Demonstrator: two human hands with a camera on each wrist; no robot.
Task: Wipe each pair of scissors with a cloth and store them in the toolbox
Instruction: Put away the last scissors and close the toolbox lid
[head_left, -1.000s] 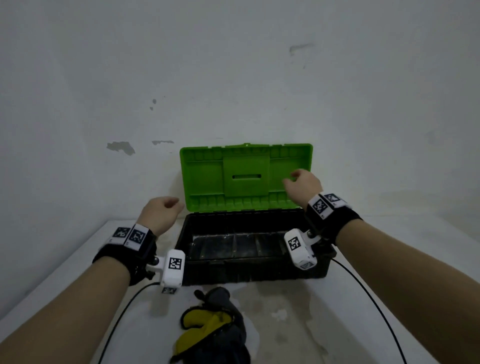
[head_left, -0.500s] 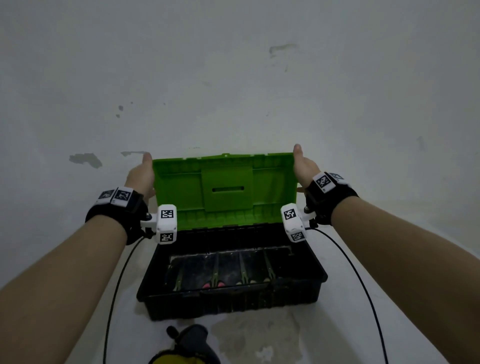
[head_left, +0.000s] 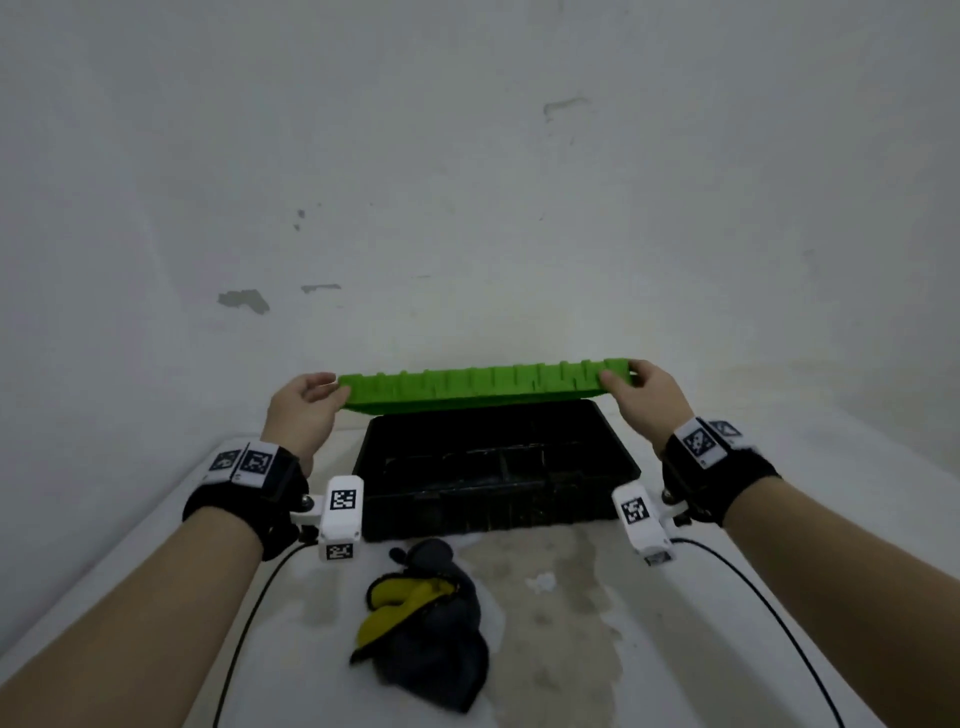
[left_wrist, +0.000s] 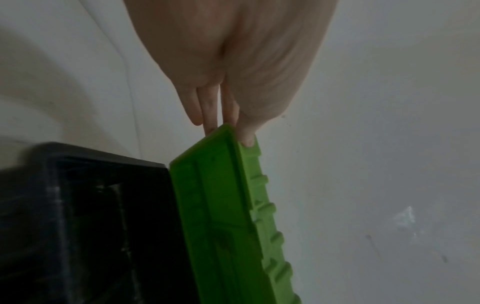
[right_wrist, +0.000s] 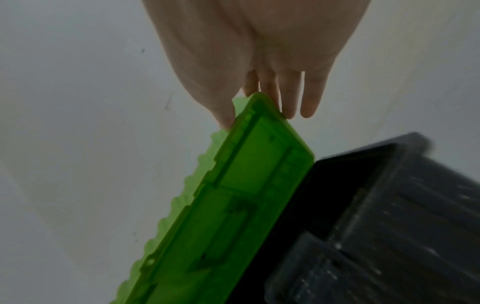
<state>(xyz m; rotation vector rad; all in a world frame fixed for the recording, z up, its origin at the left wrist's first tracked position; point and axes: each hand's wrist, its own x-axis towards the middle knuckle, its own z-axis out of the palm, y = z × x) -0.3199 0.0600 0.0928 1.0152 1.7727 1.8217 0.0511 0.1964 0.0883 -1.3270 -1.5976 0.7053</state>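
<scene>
A black toolbox sits on the white counter close to the wall, its green lid tilted partway over the dark body so that mostly its ribbed outer edge shows in the head view. The left hand pinches the lid's left corner: in the left wrist view the thumb lies on the ribbed outer face and the fingers reach behind the rim. The right hand grips the lid's right corner the same way, thumb on the outer side and fingers against the inner rim, one fingertip sticking out free beside it. Inside the box dark dividers are visible, but what lies between them is too dim to make out; no scissors can be told apart there. A crumpled cloth, dark grey with a yellow side, lies on the counter just in front of the toolbox, between the two forearms and touching neither. The counter surface around the cloth is stained and blotchy. Both wrists wear black straps with white marker blocks, and thin black cables trail back along the counter.
</scene>
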